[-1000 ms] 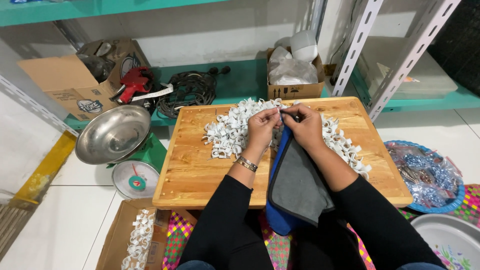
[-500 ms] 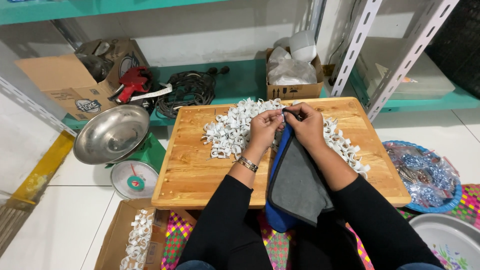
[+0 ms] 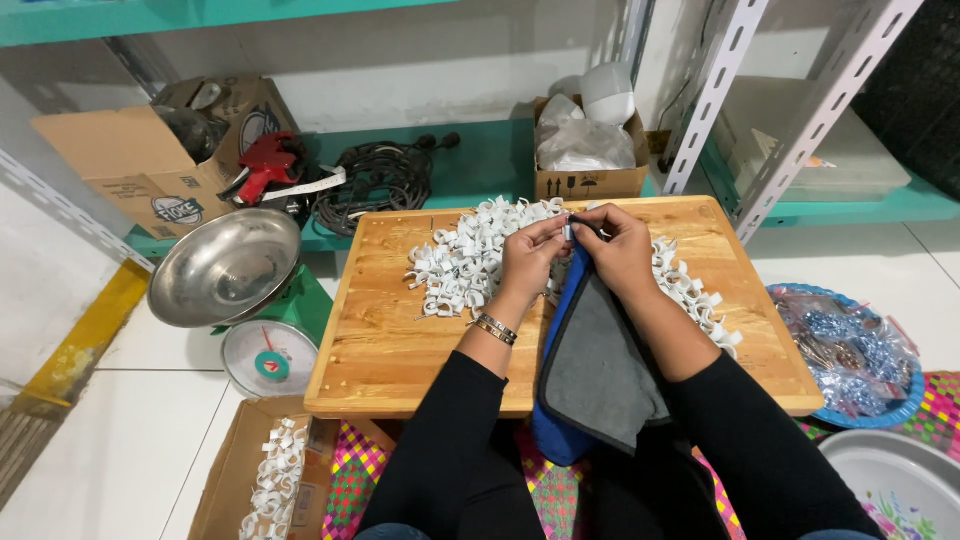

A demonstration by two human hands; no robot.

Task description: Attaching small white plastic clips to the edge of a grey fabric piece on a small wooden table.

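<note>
**Cable clip held at fingertips over board**

Cable clip (image 3: 568,228), small and white, sits pinched between left hand (image 3: 527,262) and right hand (image 3: 622,252), fingers narrow. Assembly step, apparently; next needs steady alignment. Beyond: clip pile (image 3: 470,262) on wooden board (image 3: 390,350), scale (image 3: 240,290), teal shelf (image 3: 480,165).

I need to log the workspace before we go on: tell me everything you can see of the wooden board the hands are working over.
The wooden board is a light, rectangular slab with visible grain and rounded corners, lying flat and low in front of the shelf. A heap of white plastic clips covers its far middle and trails down its right side. A blue and grey cloth hangs over its near edge. Both forearms cross above it, and the left hand and right hand meet over the heap.
</note>
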